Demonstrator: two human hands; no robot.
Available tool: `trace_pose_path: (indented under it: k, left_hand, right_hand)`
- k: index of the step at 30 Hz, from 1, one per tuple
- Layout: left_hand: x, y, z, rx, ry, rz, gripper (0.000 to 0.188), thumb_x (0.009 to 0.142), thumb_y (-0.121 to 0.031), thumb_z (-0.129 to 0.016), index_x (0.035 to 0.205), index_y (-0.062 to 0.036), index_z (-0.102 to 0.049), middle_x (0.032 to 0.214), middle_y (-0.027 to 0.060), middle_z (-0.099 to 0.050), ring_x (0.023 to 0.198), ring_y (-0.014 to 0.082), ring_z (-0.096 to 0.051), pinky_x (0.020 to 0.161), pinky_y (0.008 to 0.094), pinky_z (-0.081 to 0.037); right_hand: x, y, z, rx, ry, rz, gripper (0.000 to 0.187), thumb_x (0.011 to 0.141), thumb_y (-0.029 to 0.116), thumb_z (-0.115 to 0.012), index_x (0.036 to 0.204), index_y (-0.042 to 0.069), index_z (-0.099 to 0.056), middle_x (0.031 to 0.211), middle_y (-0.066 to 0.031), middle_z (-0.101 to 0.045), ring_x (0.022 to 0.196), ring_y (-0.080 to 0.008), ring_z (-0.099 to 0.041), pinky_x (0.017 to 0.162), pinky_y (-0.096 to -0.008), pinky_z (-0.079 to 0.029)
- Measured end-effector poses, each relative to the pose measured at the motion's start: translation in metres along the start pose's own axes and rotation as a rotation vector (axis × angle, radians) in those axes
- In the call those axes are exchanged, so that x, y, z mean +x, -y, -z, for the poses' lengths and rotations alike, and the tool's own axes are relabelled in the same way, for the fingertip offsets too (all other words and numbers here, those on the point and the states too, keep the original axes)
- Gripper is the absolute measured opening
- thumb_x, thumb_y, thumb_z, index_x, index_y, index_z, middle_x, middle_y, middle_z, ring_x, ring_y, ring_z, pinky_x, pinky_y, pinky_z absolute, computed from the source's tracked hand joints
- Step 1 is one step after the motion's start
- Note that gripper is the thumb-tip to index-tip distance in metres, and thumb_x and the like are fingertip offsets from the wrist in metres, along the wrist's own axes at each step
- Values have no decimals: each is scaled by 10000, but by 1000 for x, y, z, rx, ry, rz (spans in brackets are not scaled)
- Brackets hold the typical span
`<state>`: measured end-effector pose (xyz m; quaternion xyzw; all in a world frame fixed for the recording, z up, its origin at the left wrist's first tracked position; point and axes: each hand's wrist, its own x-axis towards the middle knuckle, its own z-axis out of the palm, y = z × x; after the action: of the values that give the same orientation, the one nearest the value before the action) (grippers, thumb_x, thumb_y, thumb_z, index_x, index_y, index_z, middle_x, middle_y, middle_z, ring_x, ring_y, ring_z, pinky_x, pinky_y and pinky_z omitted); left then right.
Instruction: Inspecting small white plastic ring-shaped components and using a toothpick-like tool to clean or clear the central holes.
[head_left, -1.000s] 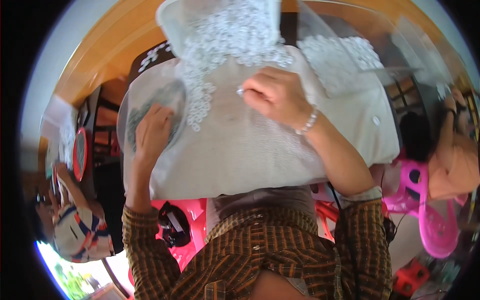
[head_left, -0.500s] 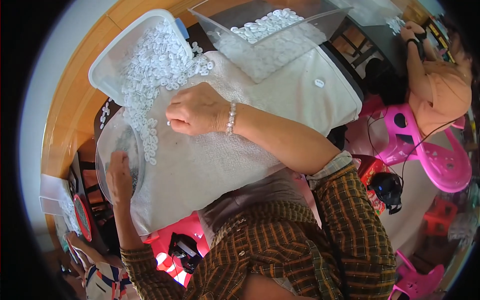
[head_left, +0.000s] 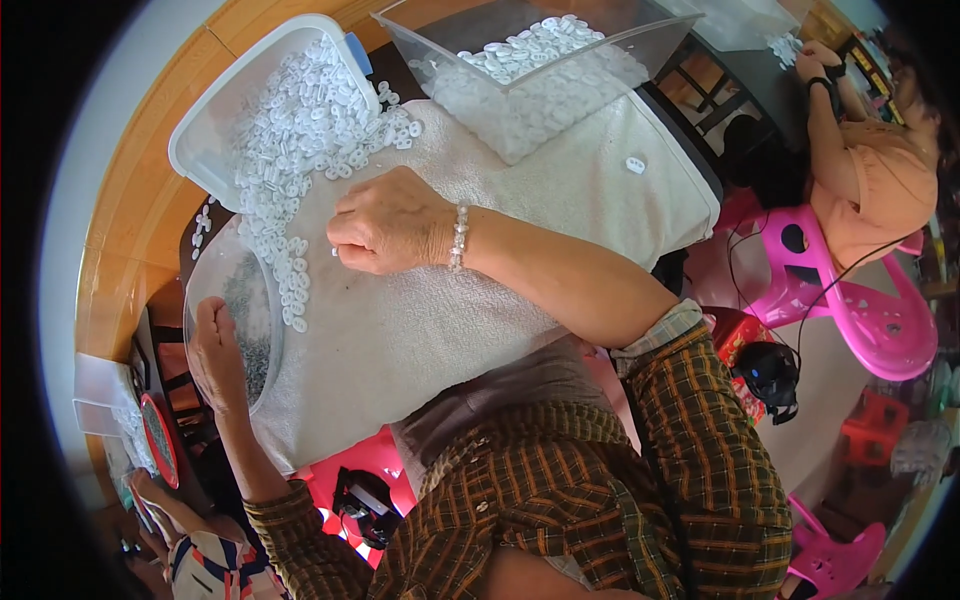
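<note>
Head view, right hand [head_left: 388,225] pinching white piece [head_left: 334,252]; oval disc [head_left: 635,165], marks illegible

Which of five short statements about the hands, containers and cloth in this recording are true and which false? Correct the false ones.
1. The right hand has a small white piece at its fingertips. True.
2. The left hand is at the clear box that holds white pieces. False: the left hand is at the round clear bowl; the clear box stands beyond the right hand.
3. White pieces spread from the white bin onto the pale cloth. True.
4. The bracelet is on the left wrist. False: the bracelet is on the right wrist.
5. A lone white oval lies toward the right side of the cloth. True.
</note>
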<state>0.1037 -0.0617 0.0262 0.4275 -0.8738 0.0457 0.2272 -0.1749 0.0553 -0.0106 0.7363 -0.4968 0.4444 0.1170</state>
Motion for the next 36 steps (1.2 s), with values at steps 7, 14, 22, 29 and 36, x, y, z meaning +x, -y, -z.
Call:
trace_pose_path:
  k: [7,14,22,29,36]
  left_hand:
    - [2,-17,3,-18,-108,21,78,880,-83,-498,926,-37,-542,837,161,-582,768,338,-584,638,374,-451]
    - [10,-31,-4,-139,-114,76,84,891,-88,-478,924,-38,-536,748,136,-580,668,246,-597,600,334,-452]
    - [4,-33,-11,-507,42,330,163,887,-77,-489,1009,-20,-579,756,71,-625,574,83,-545,527,221,-427]
    - [1,-22,-3,-755,86,320,166,870,-59,-526,1004,-8,-610,840,54,-636,666,71,-558,602,195,-435]
    - [1,-90,1,-1032,6,289,141,851,-31,-545,966,14,-614,849,58,-641,669,75,-570,611,203,-447]
  right_hand:
    - [0,2,-2,17,24,34,142,682,140,-620,576,111,-530,575,-2,-543,576,-174,-581,465,-322,-450]
    - [-2,1,-3,14,60,-1,135,684,136,-608,578,118,-527,563,-2,-519,586,-174,-579,462,-325,-442]
    - [-3,-2,-7,30,28,4,141,674,150,-613,571,124,-521,578,13,-537,587,-178,-577,478,-323,-457]
    - [-2,3,-3,15,40,6,151,672,149,-611,565,117,-510,601,8,-563,595,-189,-581,484,-333,-460]
    - [2,5,-5,148,-40,-272,124,694,183,-592,615,87,-580,604,-53,-589,565,-234,-588,514,-347,-458]
